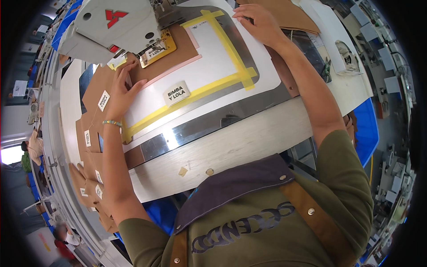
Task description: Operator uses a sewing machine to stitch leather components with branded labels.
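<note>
olive shirt (249,200); flat brown piece (177,57), perhaps cloth, under left fingers (123,71)

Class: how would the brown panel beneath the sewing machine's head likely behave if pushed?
The brown panel looks thin, so it would probably flex. Being broad and flat, it seems unlikely to roll. The yellow frame lying over it may resist a push.

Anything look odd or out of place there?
Perhaps two things: a white label lies apart from the brown panel, partly over yellow tape; two tan patches look like wear on the pale table.
</note>
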The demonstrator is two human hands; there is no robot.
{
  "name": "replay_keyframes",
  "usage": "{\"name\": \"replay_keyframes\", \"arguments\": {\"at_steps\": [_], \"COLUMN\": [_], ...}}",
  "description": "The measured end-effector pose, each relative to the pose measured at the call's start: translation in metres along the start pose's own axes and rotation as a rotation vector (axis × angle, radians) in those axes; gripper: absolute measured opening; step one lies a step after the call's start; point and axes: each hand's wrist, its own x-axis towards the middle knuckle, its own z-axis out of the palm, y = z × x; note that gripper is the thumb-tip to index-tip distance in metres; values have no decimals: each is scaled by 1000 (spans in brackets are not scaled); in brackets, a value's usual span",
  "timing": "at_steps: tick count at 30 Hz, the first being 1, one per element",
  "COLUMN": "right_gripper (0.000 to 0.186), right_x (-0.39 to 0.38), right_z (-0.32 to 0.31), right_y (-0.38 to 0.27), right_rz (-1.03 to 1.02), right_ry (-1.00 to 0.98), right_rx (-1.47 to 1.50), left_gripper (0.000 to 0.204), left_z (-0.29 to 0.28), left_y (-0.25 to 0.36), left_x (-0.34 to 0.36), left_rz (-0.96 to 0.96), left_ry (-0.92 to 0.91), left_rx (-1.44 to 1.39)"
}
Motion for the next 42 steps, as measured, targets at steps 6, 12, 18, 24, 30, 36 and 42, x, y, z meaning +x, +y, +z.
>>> {"name": "replay_keyframes", "arguments": {"at_steps": [6, 12, 18, 24, 30, 36, 42], "right_gripper": [21, 21, 25, 23, 23, 21, 22], "right_x": [34, 35, -16, -21, -24, 11, 10], "right_z": [-71, -143, -113, -87, -90, -87, -35], "right_y": [-31, -34, 19, 20, 24, 8, -8], "right_rz": [200, 315, -40, 136, 83, 283, -45], "right_ry": [-15, 39, -301, -389, -238, 73, -30], "right_rx": [250, 122, -503, -489, -437, -129, -197], "left_gripper": [58, 44, 22, 26, 21, 26, 39], "left_z": [-11, -2, 23, 17, -27, -88, -94], "left_y": [-18, -3, 39, 34, -3, -79, -60], "left_x": [-11, -1, 3, -8, -55, -114, -107], "left_rz": [-26, -17, 409, 359, 251, -231, -262], "left_ry": [-47, -4, 122, 29, 61, 47, 87], "left_rx": [-54, 117, 399, 467, 594, 697, 868]}}
